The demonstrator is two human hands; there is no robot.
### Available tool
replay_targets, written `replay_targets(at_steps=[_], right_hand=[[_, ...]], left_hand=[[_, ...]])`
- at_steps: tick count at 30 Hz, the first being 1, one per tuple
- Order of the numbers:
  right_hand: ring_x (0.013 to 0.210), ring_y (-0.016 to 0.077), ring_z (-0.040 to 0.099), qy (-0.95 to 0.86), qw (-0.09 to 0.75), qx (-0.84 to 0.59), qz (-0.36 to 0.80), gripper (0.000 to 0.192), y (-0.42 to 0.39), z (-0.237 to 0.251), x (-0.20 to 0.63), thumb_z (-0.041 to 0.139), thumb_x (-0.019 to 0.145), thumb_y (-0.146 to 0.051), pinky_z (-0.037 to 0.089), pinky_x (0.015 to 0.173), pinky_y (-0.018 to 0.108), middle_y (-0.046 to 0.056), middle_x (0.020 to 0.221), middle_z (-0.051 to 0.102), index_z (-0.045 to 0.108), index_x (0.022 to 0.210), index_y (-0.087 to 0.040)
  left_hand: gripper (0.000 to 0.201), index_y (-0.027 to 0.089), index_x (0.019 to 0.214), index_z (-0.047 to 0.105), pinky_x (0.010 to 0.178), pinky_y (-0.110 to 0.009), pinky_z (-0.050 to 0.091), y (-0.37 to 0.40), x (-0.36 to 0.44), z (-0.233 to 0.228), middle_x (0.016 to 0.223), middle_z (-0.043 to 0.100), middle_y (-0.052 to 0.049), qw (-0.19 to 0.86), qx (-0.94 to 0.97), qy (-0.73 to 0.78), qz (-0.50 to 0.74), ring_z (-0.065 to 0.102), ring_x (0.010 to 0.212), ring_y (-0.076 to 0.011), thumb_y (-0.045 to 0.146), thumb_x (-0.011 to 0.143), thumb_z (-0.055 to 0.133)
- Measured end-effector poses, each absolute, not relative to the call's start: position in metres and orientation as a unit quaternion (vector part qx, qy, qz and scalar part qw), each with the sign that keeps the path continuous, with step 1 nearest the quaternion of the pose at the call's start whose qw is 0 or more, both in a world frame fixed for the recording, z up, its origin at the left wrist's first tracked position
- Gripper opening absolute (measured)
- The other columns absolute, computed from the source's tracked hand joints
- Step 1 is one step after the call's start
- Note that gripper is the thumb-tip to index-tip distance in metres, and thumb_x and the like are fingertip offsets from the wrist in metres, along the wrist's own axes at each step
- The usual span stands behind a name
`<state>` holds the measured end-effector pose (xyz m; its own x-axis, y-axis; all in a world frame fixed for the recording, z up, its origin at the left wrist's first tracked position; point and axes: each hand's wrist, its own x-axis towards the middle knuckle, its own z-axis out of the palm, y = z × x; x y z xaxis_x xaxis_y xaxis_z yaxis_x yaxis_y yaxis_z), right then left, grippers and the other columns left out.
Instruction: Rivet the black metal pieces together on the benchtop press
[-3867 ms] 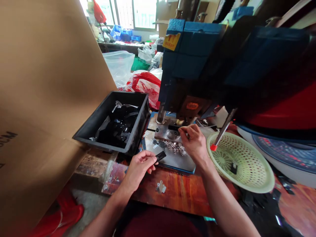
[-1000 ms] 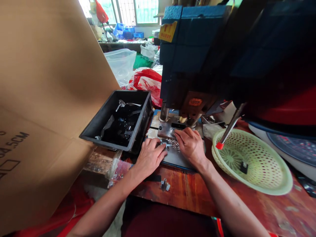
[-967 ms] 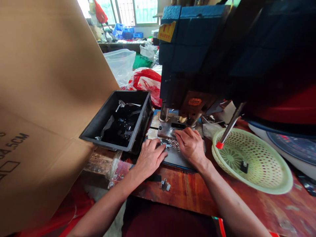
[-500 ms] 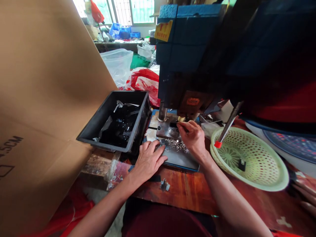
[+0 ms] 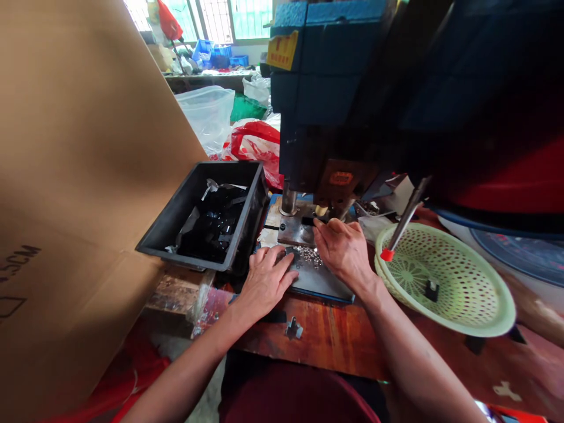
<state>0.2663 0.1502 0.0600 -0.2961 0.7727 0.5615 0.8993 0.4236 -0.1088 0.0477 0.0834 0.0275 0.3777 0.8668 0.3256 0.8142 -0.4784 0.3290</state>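
Cardboard (image 5: 83, 147) leans up along the left edge of the desk (image 5: 335, 341), a broad brown sheet that fills that whole side. Just right of it, at the desk's back left corner, sits a black bin (image 5: 207, 220) with dark strips piled inside. Behind the bin lie a clear bag (image 5: 207, 117) and a red bag (image 5: 253, 147).

The left hand (image 5: 267, 279) rests palm down on the front left corner of the metal plate (image 5: 317, 279), fingers spread and loosely flat, gripping nothing that can be seen. A small metal bracket (image 5: 293, 329) lies on the bare wood near the desk's front edge, just below that hand. Between the two hands a heap of tiny shiny rivets (image 5: 308, 255) sits on the plate, touching the fingertips of the left hand.

The right hand (image 5: 343, 249) lies further back on the plate, its fingers curled and pinched together at the steel block (image 5: 295, 229) under the blue press (image 5: 335, 94); whether they grip a piece cannot be told. A lever with a red tip (image 5: 388, 254) slants down from the press just right of that hand.

Toward the right edge of the desk stands a pale green basket (image 5: 445, 282), holed all over, with one small black piece (image 5: 434, 289) inside.
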Motion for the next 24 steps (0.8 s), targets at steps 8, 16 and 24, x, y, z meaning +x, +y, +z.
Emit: replay_targets(at_steps=[8,16,24], right_hand=[[0.075,0.0185,0.063,-0.754,0.400,-0.520,0.043,0.039,0.152,0.052,0.277,0.047,0.106,-0.036,0.046,0.074,0.034,0.006,0.086,0.067,0.076,0.123,-0.015],[0.077,0.0183,0.063,-0.784,0.343,-0.516,-0.029,0.040,0.156,0.053,0.275,0.042,0.109,-0.034,0.040,0.075,0.035,0.006,0.086,0.067,0.076,0.123,-0.017],[0.072,0.0184,0.056,-0.829,0.217,-0.498,-0.135,0.040,0.151,0.068,0.274,0.038,0.110,-0.031,0.030,0.075,0.037,0.007,0.088,0.069,0.071,0.128,-0.017]], left_hand=[[0.034,0.023,0.136,0.066,0.099,-0.048,0.046,0.085,0.044,0.026,0.138,0.061,-0.011,0.062,0.821,0.513,0.244,0.050,0.121,-0.0298,0.036,0.108,0.052],[0.033,0.024,0.136,0.066,0.100,-0.048,0.044,0.084,0.042,0.026,0.139,0.061,-0.011,0.076,0.819,0.515,0.240,0.049,0.123,-0.0300,0.036,0.109,0.051],[0.033,0.026,0.135,0.067,0.099,-0.048,0.045,0.086,0.043,0.022,0.141,0.060,-0.010,0.079,0.821,0.510,0.245,0.049,0.123,-0.0304,0.038,0.108,0.053]])
